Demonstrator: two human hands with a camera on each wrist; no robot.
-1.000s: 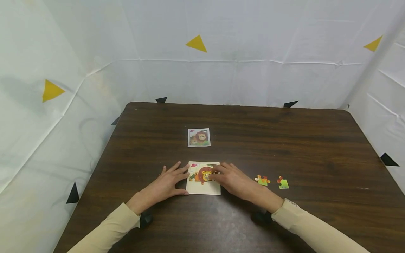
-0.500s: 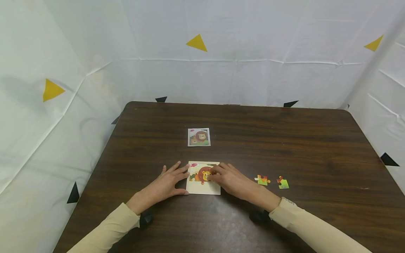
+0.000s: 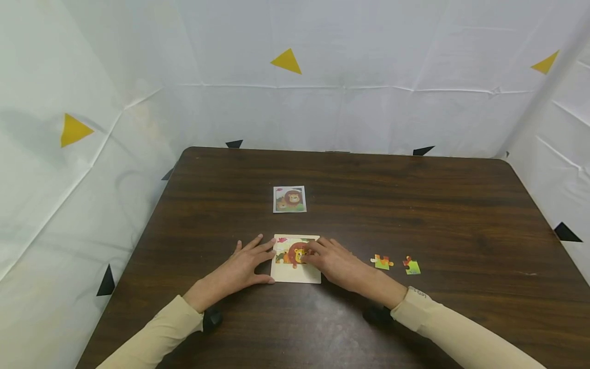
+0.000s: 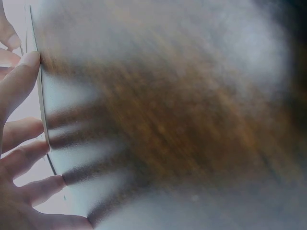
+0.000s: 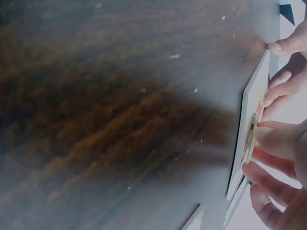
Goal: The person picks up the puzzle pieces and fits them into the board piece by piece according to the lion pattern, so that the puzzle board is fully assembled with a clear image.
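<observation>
A white puzzle board [image 3: 296, 277] lies near the table's front edge, with a partly assembled lion picture [image 3: 295, 253] on its upper half. My left hand [image 3: 260, 262] lies flat on the table, fingers spread, its fingertips touching the board's left edge [image 4: 42, 110]. My right hand [image 3: 319, 256] rests on the board's right side, its fingers [image 5: 280, 93] pressing on the lion pieces. Two loose puzzle pieces [image 3: 381, 262] [image 3: 412, 266] lie on the table to the right of that hand.
A small lion picture card [image 3: 289, 199] lies beyond the board toward the table's middle. The dark wooden table [image 3: 415, 205] is surrounded by white sheeting with yellow and black triangle marks. Both wrist views are blurred and show mostly wood.
Both hands stay on the board. My right forearm has drifted slightly to the left.
</observation>
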